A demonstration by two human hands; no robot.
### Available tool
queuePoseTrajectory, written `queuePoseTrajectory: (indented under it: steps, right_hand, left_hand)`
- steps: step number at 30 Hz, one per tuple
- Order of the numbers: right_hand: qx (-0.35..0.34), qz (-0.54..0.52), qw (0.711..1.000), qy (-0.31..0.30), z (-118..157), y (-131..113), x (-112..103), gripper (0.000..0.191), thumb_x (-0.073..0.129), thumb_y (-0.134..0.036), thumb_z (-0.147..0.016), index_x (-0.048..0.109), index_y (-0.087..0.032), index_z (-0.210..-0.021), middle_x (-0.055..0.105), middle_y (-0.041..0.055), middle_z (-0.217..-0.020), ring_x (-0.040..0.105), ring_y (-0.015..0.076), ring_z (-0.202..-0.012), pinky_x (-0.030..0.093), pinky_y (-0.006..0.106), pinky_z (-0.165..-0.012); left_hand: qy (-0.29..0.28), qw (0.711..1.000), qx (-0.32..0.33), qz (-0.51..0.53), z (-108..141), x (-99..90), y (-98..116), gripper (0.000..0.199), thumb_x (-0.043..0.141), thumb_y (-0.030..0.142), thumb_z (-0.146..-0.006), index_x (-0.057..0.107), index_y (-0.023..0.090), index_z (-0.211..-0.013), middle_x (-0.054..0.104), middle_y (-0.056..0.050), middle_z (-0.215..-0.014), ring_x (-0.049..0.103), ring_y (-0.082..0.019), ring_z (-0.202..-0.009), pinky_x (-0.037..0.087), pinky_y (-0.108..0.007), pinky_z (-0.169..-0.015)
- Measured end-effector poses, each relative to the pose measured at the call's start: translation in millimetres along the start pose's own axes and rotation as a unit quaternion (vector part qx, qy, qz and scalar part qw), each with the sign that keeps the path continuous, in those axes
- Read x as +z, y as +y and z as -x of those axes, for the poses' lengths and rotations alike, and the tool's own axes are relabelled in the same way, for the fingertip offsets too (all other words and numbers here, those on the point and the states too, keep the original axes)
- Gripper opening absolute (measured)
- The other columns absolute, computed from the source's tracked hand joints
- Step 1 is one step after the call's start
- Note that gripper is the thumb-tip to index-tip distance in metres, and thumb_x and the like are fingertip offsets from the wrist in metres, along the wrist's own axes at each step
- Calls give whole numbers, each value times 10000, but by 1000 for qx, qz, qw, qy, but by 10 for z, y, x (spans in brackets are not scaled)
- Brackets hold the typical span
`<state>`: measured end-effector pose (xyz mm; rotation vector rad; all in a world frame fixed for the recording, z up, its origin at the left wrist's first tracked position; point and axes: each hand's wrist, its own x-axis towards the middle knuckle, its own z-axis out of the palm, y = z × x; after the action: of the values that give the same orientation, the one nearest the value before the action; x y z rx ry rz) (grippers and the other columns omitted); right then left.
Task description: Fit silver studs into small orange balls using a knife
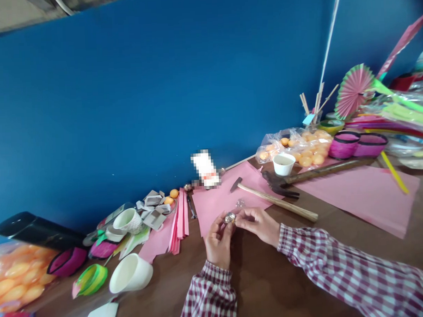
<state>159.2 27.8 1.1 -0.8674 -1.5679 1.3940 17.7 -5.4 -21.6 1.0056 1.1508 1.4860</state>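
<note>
The head view looks forward and down from near, above the left grip (218,244). Beyond rises the blue wall (160,95).

Two hands (218,246) (258,222), one shiny piece (229,217) in hand, two hammers (275,201) (319,172), two bags of orange balls (18,281) (306,156), one round fan (354,93)

A trinket (229,217) is held near the front of a paper sheet (213,207); a hammer (276,200) is laid partly on it, a pen (190,205) leftward

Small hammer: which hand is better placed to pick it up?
Probably the right hand: it is nearer the small hammer, while the left hand is farther off, holding the shiny piece.
</note>
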Motion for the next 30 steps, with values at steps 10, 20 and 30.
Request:
queuePoseTrajectory:
  steps: [10,20,30]
  right_hand:
    - [7,7,1000,5,2,-33,5,216,585,-352,-701,592,-138,-682,606,58,-981,567,146,-788,432,280,-736]
    - [-3,25,1000,8,-3,-3,6,238,578,-375,-706,592,-139,-679,613,48,-908,556,140,-755,426,268,-699]
    - [-4,46,999,1,-4,-3,-5,225,572,-376,-711,599,-155,-676,594,13,-701,536,128,-668,427,260,-649]
  left_hand:
    - [-4,1000,-5,14,-5,-5,-9,405,625,249,-684,545,144,-1068,611,-108,-1075,566,-216,-991,433,-372,-885]
    - [4,1000,-13,21,4,10,21,434,638,255,-670,540,135,-1076,615,-108,-1066,572,-220,-980,453,-365,-864]
    - [10,1000,-3,10,3,11,-1,406,642,265,-666,563,131,-1041,628,-107,-1042,587,-207,-949,443,-361,-871]
